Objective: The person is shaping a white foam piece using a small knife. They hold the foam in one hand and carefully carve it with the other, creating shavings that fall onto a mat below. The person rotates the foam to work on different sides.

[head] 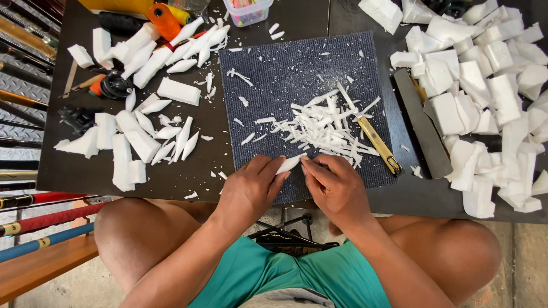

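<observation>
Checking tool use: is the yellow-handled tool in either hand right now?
No. The tool lies on the mat among shavings, while both hands, left and right, hold a white piece.

We have one view only, from a camera on the person's head. It looks steeply down, close over the dark table [188, 171], the grey mat [274, 74] and both knees, with the floor at the bottom corners.
</observation>
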